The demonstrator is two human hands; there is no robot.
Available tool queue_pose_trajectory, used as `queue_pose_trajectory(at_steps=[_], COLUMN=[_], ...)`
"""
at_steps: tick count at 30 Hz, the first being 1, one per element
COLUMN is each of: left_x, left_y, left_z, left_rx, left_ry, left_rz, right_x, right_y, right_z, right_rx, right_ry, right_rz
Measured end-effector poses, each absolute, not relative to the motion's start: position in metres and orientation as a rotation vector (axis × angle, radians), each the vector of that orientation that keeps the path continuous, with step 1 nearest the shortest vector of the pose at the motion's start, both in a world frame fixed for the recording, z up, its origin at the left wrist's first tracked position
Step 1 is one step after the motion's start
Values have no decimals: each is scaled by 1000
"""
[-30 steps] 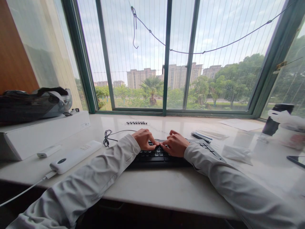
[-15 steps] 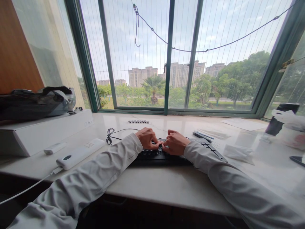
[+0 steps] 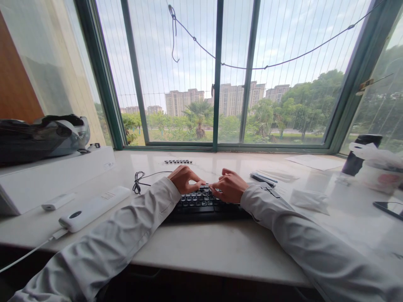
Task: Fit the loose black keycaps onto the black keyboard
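A black keyboard (image 3: 204, 208) lies on the white sill near its front edge, its left and middle keys showing. Over its back edge, my left hand (image 3: 185, 179) is closed, thumb and forefinger tips meeting near the top row. Anything between those tips is too small to make out. My right hand (image 3: 230, 187) rests on the keys just right of it, fingers curled and tips pressed together; what they hold, if anything, is hidden. Behind the keyboard sits a row of several small black keycaps (image 3: 178, 162).
A coiled black cable (image 3: 137, 183) lies left of the keyboard. Further left are a white power strip (image 3: 94, 209) and a white box (image 3: 56, 178) under a dark bag. On the right lie thin dark sticks (image 3: 263, 179), a clear plastic bag (image 3: 308, 200) and a phone (image 3: 390, 209).
My left hand has moved back and left from the middle keys to the top row, uncovering more keys. My right hand stays at nearly the same spot. The view has shifted slightly right.
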State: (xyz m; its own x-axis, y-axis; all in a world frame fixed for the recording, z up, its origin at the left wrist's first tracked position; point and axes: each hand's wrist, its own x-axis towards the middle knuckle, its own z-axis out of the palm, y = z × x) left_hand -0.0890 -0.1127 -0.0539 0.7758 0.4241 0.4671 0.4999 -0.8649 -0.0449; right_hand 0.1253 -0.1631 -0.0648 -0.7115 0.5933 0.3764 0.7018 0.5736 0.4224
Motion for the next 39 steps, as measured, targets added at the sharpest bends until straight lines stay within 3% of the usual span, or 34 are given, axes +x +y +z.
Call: queue_pose_trajectory(at_steps=[17, 39], left_x=[-92, -91], left_y=[-94, -90], left_z=[-63, -66], left_rx=[-2445, -2475], left_ry=[-1293, -1412], left_rz=[-663, -563], right_x=[133, 128], right_y=[-161, -163], right_z=[-68, -74], right_rx=[-1125, -1046], right_ry=[-2543, -2572], right_rz=[-610, -592])
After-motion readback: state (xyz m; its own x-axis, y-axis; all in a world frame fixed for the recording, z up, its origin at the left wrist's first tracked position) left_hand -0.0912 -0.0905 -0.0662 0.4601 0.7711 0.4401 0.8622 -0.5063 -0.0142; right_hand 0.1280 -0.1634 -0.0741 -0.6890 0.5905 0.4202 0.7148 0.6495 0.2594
